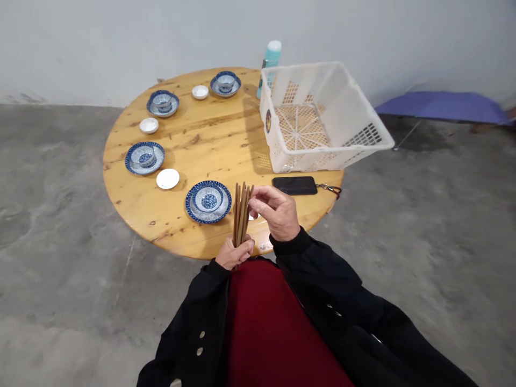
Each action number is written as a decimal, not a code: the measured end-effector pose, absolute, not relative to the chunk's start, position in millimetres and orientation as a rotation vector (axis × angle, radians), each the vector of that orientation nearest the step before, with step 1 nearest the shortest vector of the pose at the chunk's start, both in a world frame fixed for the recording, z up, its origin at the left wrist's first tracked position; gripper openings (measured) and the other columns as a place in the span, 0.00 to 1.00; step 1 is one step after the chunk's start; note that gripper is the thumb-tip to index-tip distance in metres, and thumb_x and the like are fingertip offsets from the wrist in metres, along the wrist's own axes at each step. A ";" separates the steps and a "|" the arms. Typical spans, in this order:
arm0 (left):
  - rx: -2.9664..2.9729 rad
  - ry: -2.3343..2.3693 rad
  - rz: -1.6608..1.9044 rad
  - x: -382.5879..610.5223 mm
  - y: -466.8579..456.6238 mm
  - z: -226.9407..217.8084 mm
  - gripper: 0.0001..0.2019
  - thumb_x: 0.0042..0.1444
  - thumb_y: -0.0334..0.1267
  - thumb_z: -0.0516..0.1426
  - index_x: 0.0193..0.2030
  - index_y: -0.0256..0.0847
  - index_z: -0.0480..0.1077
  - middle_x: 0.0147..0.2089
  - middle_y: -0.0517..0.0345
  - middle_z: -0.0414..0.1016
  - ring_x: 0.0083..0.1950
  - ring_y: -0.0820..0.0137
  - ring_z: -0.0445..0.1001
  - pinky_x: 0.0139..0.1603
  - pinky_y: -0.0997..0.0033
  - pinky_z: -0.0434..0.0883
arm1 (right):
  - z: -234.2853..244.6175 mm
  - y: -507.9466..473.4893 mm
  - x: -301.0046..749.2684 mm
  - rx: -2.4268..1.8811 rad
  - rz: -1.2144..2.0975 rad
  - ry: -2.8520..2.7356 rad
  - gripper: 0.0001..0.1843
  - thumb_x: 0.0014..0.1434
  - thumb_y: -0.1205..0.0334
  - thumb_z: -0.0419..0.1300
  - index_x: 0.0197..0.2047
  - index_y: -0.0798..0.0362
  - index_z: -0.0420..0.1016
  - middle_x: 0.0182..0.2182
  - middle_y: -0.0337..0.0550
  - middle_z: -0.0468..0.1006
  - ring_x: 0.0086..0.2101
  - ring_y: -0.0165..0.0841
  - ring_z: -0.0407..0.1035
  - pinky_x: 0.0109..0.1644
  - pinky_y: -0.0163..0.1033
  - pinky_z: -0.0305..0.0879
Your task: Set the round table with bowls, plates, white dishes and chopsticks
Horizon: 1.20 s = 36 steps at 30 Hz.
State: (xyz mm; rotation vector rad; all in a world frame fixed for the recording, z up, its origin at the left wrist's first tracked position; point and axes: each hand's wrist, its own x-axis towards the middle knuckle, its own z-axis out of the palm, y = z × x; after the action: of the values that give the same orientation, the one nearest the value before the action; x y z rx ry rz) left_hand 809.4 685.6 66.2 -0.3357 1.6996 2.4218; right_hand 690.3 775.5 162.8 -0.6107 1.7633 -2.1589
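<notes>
Several brown wooden chopsticks stand upright in a bundle near the table's front edge. My left hand is closed around their lower ends. At the bundle's upper right side, my right hand pinches a chopstick between thumb and fingers, and its tip shows just above them. Left of the hands lies a blue-and-white plate with a bowl on it. A small white dish is mostly hidden behind my right hand, with only a sliver visible.
Three more blue-and-white plates with bowls and small white dishes line the round wooden table's left and far sides. A white plastic basket, a turquoise bottle and a black phone are at the right.
</notes>
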 end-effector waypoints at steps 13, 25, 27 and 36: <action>-0.192 1.493 2.431 811.1 687.1 65.4 0.22 0.56 0.56 0.58 0.26 0.37 0.66 0.13 0.69 0.54 0.14 0.82 0.47 0.16 0.78 0.45 | 165.6 778.7 688.5 -0.615 -2.081 1.797 0.17 0.52 0.47 0.68 0.33 0.52 0.73 0.22 0.34 0.71 0.20 0.26 0.65 0.22 0.33 0.65; -0.499 1.803 2.365 800.6 692.3 69.7 0.23 0.54 0.57 0.60 0.25 0.40 0.61 0.15 0.69 0.56 0.15 0.82 0.51 0.17 0.78 0.49 | 152.5 775.0 689.7 -0.572 -2.083 2.035 0.17 0.53 0.51 0.68 0.31 0.51 0.66 0.23 0.31 0.68 0.20 0.24 0.64 0.23 0.31 0.63; -0.557 1.852 2.352 799.6 692.3 71.7 0.24 0.53 0.59 0.60 0.26 0.40 0.62 0.16 0.69 0.56 0.16 0.82 0.52 0.18 0.78 0.51 | 152.7 774.5 688.9 -0.573 -2.082 2.022 0.17 0.53 0.50 0.67 0.31 0.51 0.66 0.21 0.31 0.68 0.19 0.25 0.64 0.23 0.32 0.64; -0.606 2.023 2.337 809.1 686.7 58.9 0.27 0.57 0.65 0.53 0.30 0.38 0.67 0.16 0.66 0.61 0.16 0.80 0.54 0.18 0.76 0.52 | 143.7 776.5 683.1 -0.514 -2.074 2.096 0.18 0.54 0.45 0.65 0.30 0.50 0.70 0.21 0.34 0.70 0.19 0.27 0.66 0.23 0.35 0.66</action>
State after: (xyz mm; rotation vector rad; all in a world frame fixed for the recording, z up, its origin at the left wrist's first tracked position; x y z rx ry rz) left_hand 809.1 686.7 58.9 -0.6061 2.0233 2.3372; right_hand 683.1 776.5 143.7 -0.5136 2.0964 -2.0745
